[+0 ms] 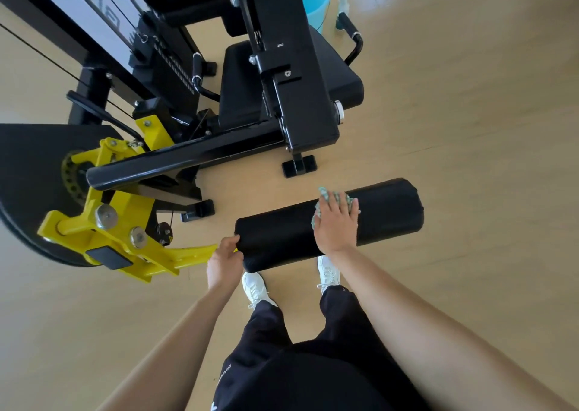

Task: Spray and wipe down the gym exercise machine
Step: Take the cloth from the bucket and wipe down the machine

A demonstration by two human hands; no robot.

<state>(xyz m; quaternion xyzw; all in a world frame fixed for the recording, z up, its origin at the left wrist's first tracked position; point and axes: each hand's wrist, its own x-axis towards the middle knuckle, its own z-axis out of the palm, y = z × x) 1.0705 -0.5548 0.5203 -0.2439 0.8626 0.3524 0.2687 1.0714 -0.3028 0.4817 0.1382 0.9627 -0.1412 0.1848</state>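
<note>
A black padded roller (pixel 382 210) of the gym machine juts out above the floor in front of me. My right hand (pixel 336 225) lies flat on top of it, pressing a teal patterned cloth (pixel 326 199) against the pad. My left hand (pixel 224 258) grips the roller's left end, fingers curled round its edge next to the yellow arm (pixel 150 254). The black seat (pixel 332 72) and frame stand beyond. A spray bottle (pixel 343 5) stands on the floor at the back, blurred.
A light blue bucket (pixel 318 3) sits behind the machine near the spray bottle. The black weight-stack frame (pixel 103 22) and cables fill the upper left. Black machine feet (pixel 299 166) rest on the wood floor. My white shoes (pixel 255 287) stand below the roller.
</note>
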